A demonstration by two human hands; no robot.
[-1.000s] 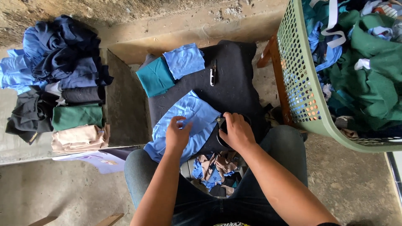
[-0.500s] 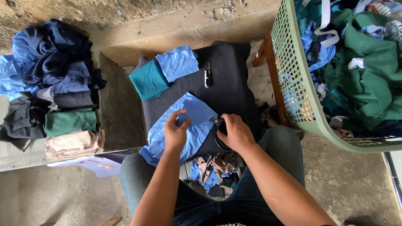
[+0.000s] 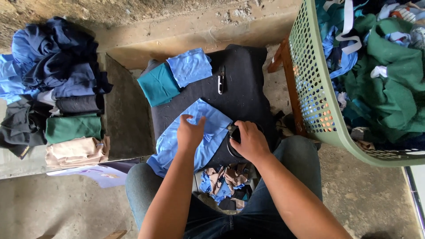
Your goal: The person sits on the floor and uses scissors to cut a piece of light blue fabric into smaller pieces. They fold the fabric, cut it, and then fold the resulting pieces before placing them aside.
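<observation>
A light blue piece of cloth (image 3: pixel 208 128) lies on a black padded surface (image 3: pixel 245 84) in front of me. My left hand (image 3: pixel 189 132) rests flat on that cloth with its fingers spread. My right hand (image 3: pixel 250 141) is closed around the black handles of a pair of scissors (image 3: pixel 233 135) at the cloth's right edge. A second light blue piece (image 3: pixel 190 66) and a teal piece (image 3: pixel 158 85) lie at the far left of the black surface. A small black-and-white tool (image 3: pixel 221 80) lies beside them.
A green plastic basket (image 3: pixel 310 88) full of green and blue cloth stands on the right. Folded and loose clothes (image 3: pixel 57 84) are stacked at the left. Several cloth scraps (image 3: pixel 226 183) lie between my knees. A concrete step runs behind.
The view shifted slightly. My left hand slid a little over the blue cloth; my right hand stays on the scissors at its edge.
</observation>
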